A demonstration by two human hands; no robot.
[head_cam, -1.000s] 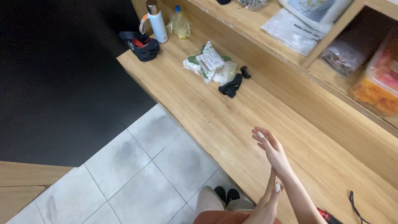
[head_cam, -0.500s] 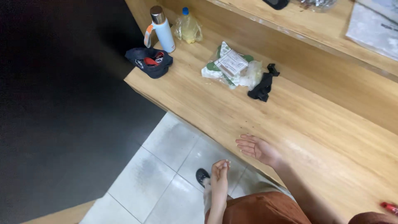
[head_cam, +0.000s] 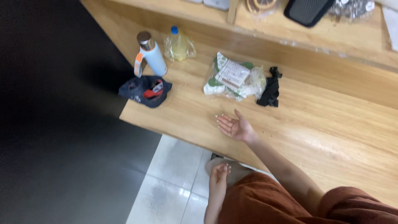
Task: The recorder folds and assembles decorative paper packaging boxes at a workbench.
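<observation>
Your right hand [head_cam: 234, 127] hovers palm-up, fingers [head_cam: 222, 120] spread wide and holding nothing, over the desk [head_cam: 331, 124] just below the plastic food packet [head_cam: 233, 78] and black cloth [head_cam: 270, 88], while your left hand [head_cam: 219, 175] hangs loosely open and empty over the floor tiles [head_cam: 174, 178].
</observation>
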